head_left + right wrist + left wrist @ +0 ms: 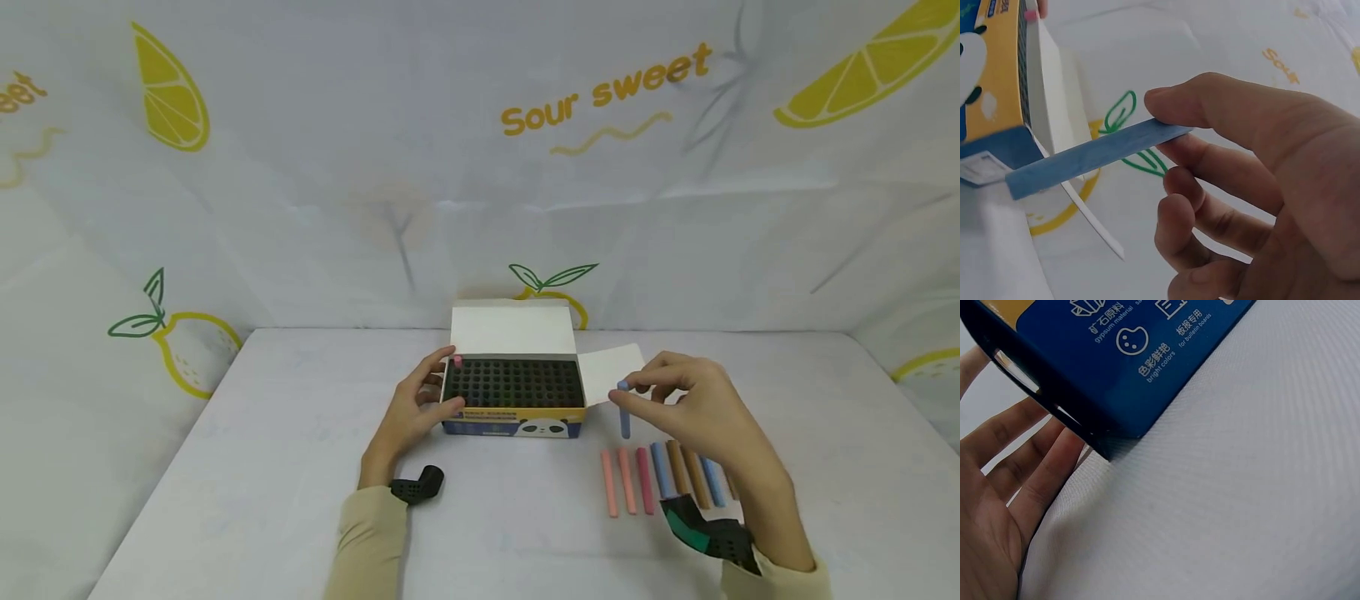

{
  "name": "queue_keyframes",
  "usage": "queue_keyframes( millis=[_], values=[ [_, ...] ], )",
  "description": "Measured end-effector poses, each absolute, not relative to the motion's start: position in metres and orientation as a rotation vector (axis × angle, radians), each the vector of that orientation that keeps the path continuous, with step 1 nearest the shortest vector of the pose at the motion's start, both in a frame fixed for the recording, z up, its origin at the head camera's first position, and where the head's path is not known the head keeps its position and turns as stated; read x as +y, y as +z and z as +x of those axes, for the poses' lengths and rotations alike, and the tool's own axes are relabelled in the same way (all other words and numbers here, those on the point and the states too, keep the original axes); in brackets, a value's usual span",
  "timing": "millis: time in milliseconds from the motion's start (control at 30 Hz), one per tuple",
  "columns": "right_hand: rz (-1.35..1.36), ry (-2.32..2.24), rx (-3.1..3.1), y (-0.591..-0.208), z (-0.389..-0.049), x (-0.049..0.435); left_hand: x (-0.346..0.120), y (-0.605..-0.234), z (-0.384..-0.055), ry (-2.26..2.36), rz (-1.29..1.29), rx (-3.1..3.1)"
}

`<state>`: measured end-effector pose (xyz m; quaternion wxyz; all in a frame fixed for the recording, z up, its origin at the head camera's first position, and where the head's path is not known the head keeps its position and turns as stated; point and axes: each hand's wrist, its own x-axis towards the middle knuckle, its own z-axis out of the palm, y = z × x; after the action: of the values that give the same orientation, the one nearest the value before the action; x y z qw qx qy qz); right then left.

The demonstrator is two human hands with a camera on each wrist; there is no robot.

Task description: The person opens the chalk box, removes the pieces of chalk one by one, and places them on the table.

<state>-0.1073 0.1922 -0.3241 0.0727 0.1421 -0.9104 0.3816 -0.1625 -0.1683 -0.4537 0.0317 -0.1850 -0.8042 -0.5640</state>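
Observation:
My right hand pinches a blue chalk stick near its upper end, between thumb and fingertips. The stick hangs upright, just right of an open chalk box and apart from it. In the right wrist view the blue chalk stick shows almost its full length. My left hand holds the box's left end, its thumb at the front corner and its fingers along the side. Inside, a black insert has rows of holes; one pink chalk stick pokes up at its back left corner.
Several chalk sticks lie side by side at the right: pink, dark pink, blue and brown; my right wrist partly covers the last. The box's lid stands up behind; a side flap sticks out right.

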Motion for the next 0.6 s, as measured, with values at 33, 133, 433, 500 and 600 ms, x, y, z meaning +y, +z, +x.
queue_keyframes(
  millis=[33, 133, 433, 500, 600],
  values=[
    [0.408, 1.134, -2.754, -0.324, -0.107, 0.196, -0.168, -0.454, -0.163, -1.736, -0.568, -2.478],
    [0.353, 1.107, -2.806, -0.323, -0.107, 0.208, -0.167, -0.454, -0.163, -1.727, -0.564, -2.486],
    [0.267, 1.005, -2.900, -0.326, -0.108, 0.251, -0.168, -0.454, -0.163, -1.729, -0.561, -2.488],
    [0.244, 0.999, -2.918, -0.328, -0.108, 0.260, -0.168, -0.454, -0.163, -1.732, -0.556, -2.491],
    [0.186, 0.974, -2.974, -0.330, -0.108, 0.271, -0.168, -0.454, -0.163, -1.735, -0.557, -2.491]
  ],
)
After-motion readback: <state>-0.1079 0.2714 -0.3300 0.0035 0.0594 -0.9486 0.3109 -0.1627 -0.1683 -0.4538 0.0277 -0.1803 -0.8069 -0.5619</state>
